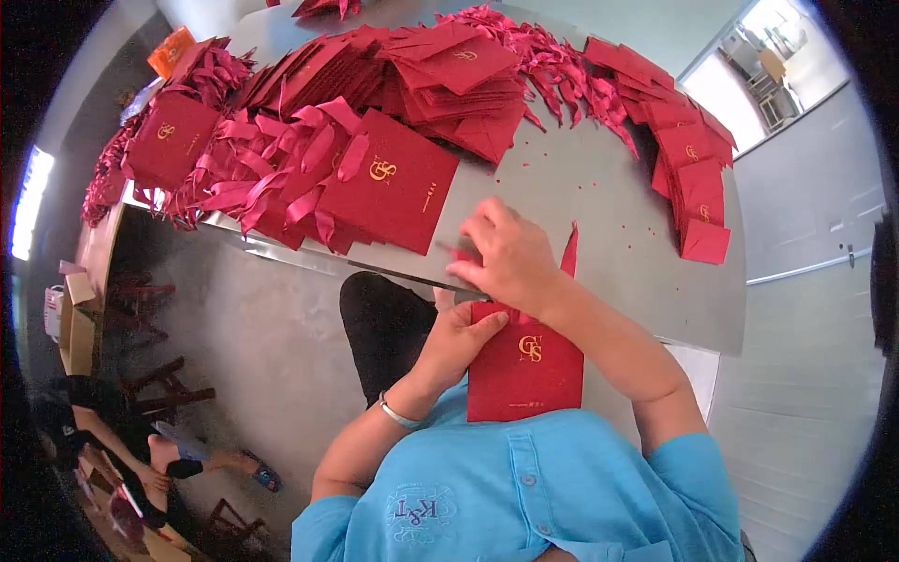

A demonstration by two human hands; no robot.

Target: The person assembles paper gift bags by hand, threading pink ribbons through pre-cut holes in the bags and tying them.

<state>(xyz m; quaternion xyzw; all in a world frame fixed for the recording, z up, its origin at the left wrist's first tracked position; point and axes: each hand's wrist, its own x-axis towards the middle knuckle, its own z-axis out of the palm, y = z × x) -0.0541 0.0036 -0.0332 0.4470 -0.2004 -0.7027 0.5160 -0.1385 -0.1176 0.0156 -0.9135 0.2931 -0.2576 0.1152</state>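
Upright against my blue shirt stands a small red paper gift bag (526, 367) with gold lettering. My left hand (459, 339) grips its upper left edge, thumb on the front. Just above the bag's top, my right hand (513, 255) is closed, with a short piece of red ribbon (461, 254) showing between thumb and fingers, slightly blurred. Another pointed ribbon end (570, 247) sticks up beside my right wrist. Part of the bag's top edge is hidden behind my right hand and wrist.
On the grey table (581, 211) lie stacked red bags (403, 183) with ribbon handles, a loose ribbon pile (562, 70) and more bags (698, 192) at right. Red scraps dot the tabletop. At lower left, another person (140, 459) sits near wooden stools (169, 389) and a cardboard box (82, 323).
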